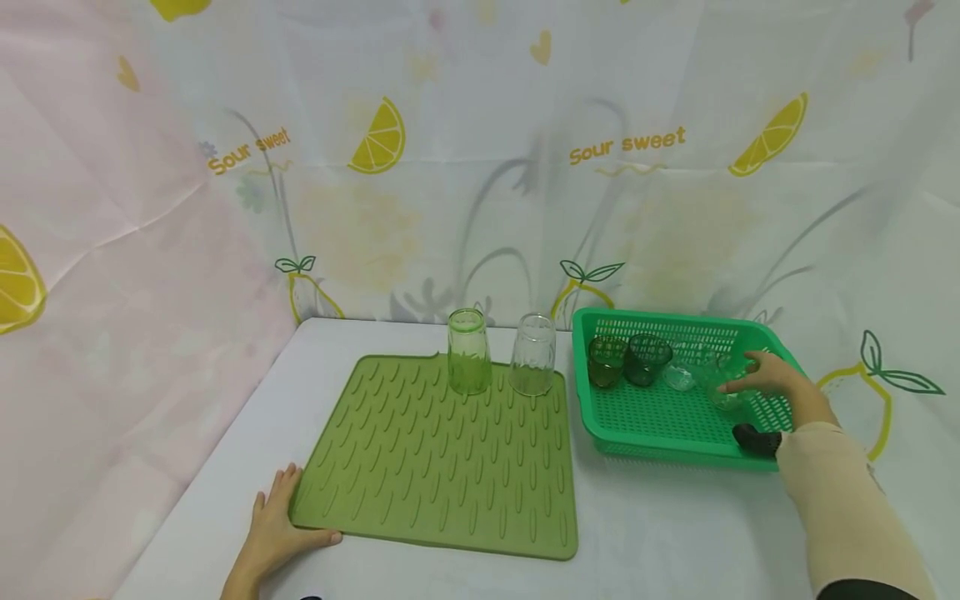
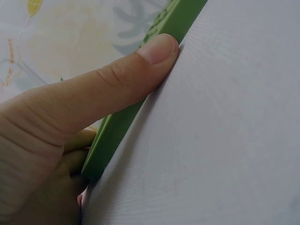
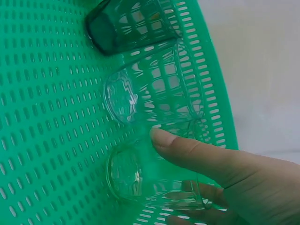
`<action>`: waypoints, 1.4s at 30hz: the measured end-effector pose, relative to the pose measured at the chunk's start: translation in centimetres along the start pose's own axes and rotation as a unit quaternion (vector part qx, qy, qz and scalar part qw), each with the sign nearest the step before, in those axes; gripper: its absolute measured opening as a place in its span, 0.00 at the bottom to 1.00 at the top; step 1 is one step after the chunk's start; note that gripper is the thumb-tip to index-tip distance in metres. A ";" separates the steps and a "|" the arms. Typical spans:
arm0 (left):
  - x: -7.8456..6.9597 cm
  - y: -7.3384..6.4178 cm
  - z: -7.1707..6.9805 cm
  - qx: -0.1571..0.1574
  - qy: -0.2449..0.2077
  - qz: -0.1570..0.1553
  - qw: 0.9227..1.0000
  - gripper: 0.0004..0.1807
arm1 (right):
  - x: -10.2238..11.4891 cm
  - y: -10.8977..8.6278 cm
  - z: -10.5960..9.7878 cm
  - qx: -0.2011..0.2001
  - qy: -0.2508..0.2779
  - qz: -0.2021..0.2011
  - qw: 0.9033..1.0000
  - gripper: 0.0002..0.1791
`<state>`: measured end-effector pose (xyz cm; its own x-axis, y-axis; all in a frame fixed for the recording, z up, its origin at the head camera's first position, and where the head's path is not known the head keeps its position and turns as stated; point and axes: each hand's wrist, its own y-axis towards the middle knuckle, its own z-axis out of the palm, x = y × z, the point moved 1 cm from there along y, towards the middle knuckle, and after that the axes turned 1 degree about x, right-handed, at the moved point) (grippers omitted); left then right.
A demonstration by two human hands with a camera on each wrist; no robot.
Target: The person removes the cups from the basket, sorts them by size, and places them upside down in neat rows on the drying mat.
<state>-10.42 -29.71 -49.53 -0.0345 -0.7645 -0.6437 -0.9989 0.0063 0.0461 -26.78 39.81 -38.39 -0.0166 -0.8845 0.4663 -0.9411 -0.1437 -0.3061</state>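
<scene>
Left hand (image 1: 272, 529) touching mat (image 1: 450, 467); right hand (image 1: 776, 380) around glass (image 3: 127, 174)

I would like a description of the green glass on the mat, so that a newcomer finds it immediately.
On the white table, a green mat lies left of the green basket. Near the mat's far edge stands a tall glass, left of a second glass; its green tint sets it apart from that colourless neighbour.
</scene>
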 end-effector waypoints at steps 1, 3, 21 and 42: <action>0.0 0.0 0.0 0.001 0.000 -0.001 1.000 0.65 | -0.1 0.0 0.1 0.008 0.015 0.003 1.000 0.57; 0.0 0.0 0.0 0.003 0.000 -0.003 1.000 0.65 | -0.2 0.1 0.2 0.017 0.038 0.011 0.999 0.57; 0.1 0.0 0.1 0.004 -0.005 0.000 1.000 0.65 | 0.1 -1.2 0.2 -0.073 0.109 0.025 0.991 0.54; 0.1 0.0 -0.1 0.003 0.001 -0.001 1.000 0.65 | 2.7 -3.7 0.6 -0.260 0.268 0.022 0.927 0.54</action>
<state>-10.44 -29.82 -49.55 -0.0316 -0.7656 -0.6425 -0.9992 0.0078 0.0400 -23.17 37.71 -36.48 -0.0926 -0.5159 0.8516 -0.9690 0.2436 0.0422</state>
